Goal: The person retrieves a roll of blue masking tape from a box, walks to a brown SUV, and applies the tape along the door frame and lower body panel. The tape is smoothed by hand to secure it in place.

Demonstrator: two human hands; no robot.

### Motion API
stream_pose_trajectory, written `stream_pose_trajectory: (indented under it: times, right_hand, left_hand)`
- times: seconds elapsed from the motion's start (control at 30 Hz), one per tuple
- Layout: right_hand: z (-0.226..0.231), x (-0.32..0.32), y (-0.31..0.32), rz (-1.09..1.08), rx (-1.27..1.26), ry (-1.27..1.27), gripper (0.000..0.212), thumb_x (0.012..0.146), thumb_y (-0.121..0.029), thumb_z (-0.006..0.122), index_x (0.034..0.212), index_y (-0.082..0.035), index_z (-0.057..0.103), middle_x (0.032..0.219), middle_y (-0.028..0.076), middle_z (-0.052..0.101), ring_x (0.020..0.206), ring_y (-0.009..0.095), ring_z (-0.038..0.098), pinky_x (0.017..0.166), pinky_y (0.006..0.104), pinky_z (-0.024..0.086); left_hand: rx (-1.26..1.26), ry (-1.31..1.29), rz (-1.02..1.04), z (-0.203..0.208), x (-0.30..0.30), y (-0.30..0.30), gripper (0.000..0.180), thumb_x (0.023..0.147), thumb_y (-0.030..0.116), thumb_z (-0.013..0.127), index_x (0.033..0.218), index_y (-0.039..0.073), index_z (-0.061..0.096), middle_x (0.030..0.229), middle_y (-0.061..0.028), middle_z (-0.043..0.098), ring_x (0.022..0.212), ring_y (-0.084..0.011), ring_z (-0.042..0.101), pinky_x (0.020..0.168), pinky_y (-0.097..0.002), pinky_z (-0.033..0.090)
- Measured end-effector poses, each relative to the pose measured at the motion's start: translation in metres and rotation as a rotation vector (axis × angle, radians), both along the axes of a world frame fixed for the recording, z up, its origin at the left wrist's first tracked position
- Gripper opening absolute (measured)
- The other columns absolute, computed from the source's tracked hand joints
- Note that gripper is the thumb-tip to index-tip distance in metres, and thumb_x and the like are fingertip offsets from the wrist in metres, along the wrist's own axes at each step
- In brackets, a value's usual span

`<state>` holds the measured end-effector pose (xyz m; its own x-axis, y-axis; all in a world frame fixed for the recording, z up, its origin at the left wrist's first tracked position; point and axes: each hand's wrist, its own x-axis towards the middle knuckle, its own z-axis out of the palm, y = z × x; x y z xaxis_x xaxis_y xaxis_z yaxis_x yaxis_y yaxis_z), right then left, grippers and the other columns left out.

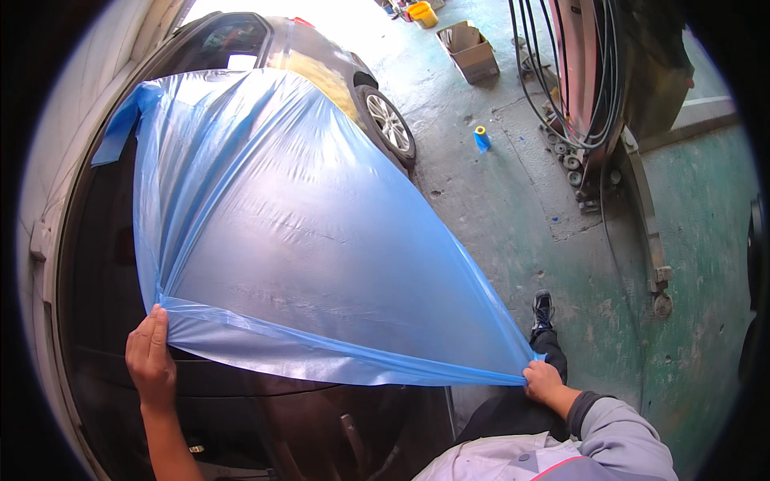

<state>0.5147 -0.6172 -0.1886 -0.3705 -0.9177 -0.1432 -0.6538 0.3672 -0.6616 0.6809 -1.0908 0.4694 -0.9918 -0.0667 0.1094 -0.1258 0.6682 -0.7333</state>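
Note:
A large sheet of blue plastic masking film (321, 216) stretches over the side of a dark car (104, 264). My left hand (151, 357) pinches the film's lower left corner against the car body, where the folds gather. Out to the right, my right hand (545, 381) is closed around the opposite corner and pulls the lower edge taut. That edge hangs in a folded band between both hands. At the top left, a strip of blue film sticks out over the car. The film hides most of the panel beneath it.
Beyond the film show a car wheel (389, 120) and a yellowish patched panel (321, 80). A blue roll with a yellow end (481, 139) stands on the floor. Farther off are a cardboard box (473, 60) and a yellow bucket (422, 14). Black cables (589, 136) hang from a post at right.

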Motion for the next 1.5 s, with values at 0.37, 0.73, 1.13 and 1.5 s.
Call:
stream_pose_trajectory:
  times: [0.37, 0.73, 1.13, 1.5]
  right_hand:
    - [-0.043, 0.05, -0.016, -0.069, 0.269, -0.01, 0.009, 0.088, -0.021, 0.07, 0.089, -0.012, 0.071, 0.087, 0.013, 0.075, 0.078, 0.037, 0.074, 0.074, 0.0491, 0.053]
    - [-0.09, 0.161, -0.09, 0.058, 0.274, 0.0, 0.02, 0.095, -0.021, 0.059, 0.088, -0.011, 0.076, 0.092, 0.012, 0.077, 0.089, 0.034, 0.075, 0.079, 0.05, 0.056]
    - [-0.153, 0.276, -0.136, 1.199, 0.659, -0.636, 0.055, 0.103, -0.05, 0.06, 0.137, -0.009, 0.075, 0.15, 0.015, 0.068, 0.143, 0.035, 0.06, 0.119, 0.0497, 0.046]
    - [-0.007, -0.075, -0.24, 0.687, 0.664, -0.313, 0.084, 0.102, -0.068, 0.057, 0.159, -0.006, 0.056, 0.159, 0.021, 0.058, 0.149, 0.038, 0.053, 0.123, 0.0473, 0.043]
  left_hand:
    - [0.007, -0.095, 0.035, -0.005, 0.025, -0.028, 0.035, 0.088, -0.009, 0.067, 0.121, -0.002, 0.076, 0.115, -0.0178, 0.078, 0.11, -0.0329, 0.075, 0.095, -0.0445, 0.055]
    - [0.043, -0.156, 0.107, -0.028, 0.049, -0.051, 0.024, 0.087, -0.008, 0.071, 0.109, -0.001, 0.078, 0.106, -0.0132, 0.079, 0.104, -0.0312, 0.076, 0.091, -0.0427, 0.056]
    - [-0.006, -0.146, 0.148, -0.035, 0.066, -0.063, 0.024, 0.087, -0.003, 0.072, 0.109, 0.002, 0.079, 0.114, -0.0112, 0.079, 0.111, -0.0295, 0.075, 0.093, -0.0429, 0.056]
    - [0.247, 0.097, 0.268, -0.02, 0.066, -0.051, 0.024, 0.075, 0.006, 0.075, 0.099, 0.004, 0.078, 0.119, -0.013, 0.077, 0.12, -0.0329, 0.069, 0.099, -0.0475, 0.051]
